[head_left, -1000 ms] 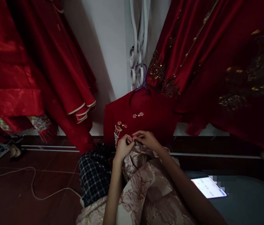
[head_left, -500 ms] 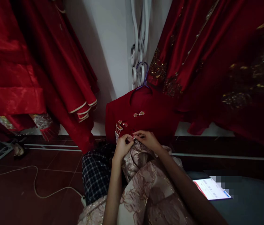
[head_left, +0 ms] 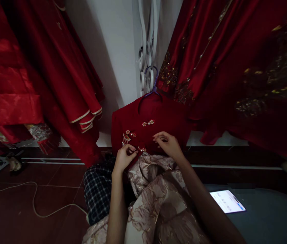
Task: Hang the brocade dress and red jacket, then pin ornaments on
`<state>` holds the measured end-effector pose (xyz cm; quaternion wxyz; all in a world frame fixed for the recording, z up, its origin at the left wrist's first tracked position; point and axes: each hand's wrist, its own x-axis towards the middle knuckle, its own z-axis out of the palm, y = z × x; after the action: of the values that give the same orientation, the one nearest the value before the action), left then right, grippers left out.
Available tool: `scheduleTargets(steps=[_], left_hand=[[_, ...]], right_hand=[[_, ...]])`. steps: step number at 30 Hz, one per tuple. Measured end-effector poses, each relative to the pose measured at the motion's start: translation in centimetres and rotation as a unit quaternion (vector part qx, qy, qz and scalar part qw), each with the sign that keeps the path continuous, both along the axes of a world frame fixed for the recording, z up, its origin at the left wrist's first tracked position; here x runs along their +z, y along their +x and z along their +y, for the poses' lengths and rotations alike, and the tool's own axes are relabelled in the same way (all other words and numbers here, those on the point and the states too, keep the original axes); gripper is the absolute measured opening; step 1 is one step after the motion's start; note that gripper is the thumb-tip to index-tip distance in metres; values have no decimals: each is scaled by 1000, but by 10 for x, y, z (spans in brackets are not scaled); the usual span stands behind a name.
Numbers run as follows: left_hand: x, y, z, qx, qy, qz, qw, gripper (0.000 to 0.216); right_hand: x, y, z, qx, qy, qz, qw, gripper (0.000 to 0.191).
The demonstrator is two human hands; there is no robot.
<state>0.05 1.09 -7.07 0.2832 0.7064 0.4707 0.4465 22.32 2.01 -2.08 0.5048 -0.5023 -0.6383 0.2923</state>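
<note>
A red garment (head_left: 128, 118) hangs in front of me on a dark purple hanger (head_left: 154, 88). Beaded, flower-like ornaments (head_left: 148, 123) sit on its front, and a fan-shaped one with dangling beads (head_left: 126, 139) is to the left. My left hand (head_left: 123, 158) pinches the red cloth low down, thumb and forefinger just left of the lowest beaded ornament (head_left: 141, 149). To the right, my right hand (head_left: 168, 145) is held up before the cloth, fingertips drawn together. Whatever it holds is too fine to make out.
Patterned pale fabric (head_left: 153, 200) covers my lap, beside dark checked cloth (head_left: 96, 193). A lit phone (head_left: 228, 201) lies on a grey surface (head_left: 268, 220) at right. Red garments (head_left: 77, 78) hang on both sides. A white cable (head_left: 35, 200) crosses the tiled floor.
My right hand has pulled away from the lowest ornament, up and to the right. My left hand has shifted slightly left, and that ornament now shows between the hands.
</note>
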Motion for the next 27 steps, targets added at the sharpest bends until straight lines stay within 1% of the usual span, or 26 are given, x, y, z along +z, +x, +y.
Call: scheduleTargets(steps=[2,4,8,13,17,22,27], left_hand=[[2,7,-1,-8,4,3,1000,18],[1,14,-2,-7,6,8,1000,18],[-2,24,-1,12,16,7,1000,21],[-7,26,1,10,19,10,1000,20],[-8,25,2,1,21,-1,1000,20],[-9,26,4,-7,-7,-45,999,25],[-9,28,6,-8,-25,-66,997,24]], right_hand=[[-7,-1,3,14,-17,-34,999,13],[-12,-2,4,44,-34,-73,996,9],[-19,-7,3,101,-29,-118,987,12],[-28,-15,3,139,-56,-101,983,21],[-33,-17,4,149,-66,-99,982,22],[-37,-16,6,160,-70,-81,981,20],[-41,-15,8,158,-66,-75,982,20]])
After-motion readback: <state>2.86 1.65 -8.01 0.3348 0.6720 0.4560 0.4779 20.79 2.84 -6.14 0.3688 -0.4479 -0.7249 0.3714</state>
